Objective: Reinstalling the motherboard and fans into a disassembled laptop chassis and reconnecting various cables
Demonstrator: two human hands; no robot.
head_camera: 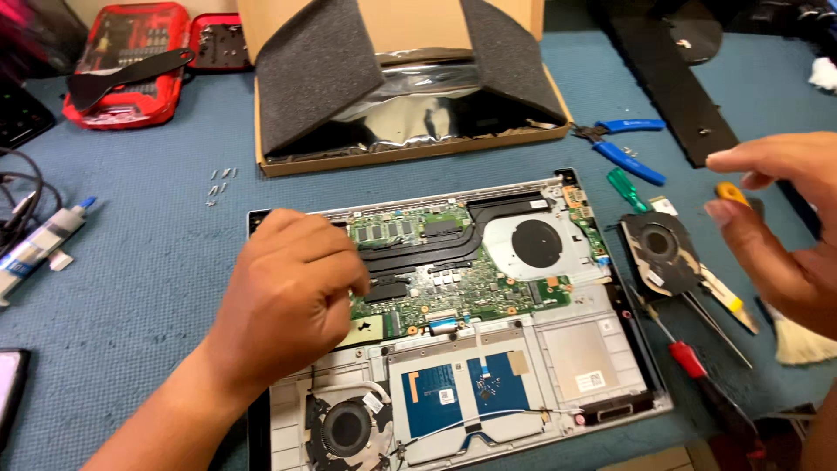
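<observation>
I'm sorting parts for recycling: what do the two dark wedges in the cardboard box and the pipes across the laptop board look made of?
The wedges look like grey foam: matte, finely porous, soft-edged. The box is plain brown cardboard. The pipes look like metal, painted or coated matte black, flat and smoothly bent; which metal cannot be told.

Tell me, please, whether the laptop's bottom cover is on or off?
Off: the laptop lies open-bottomed, its green circuit board, heat pipes and fans exposed.
</observation>
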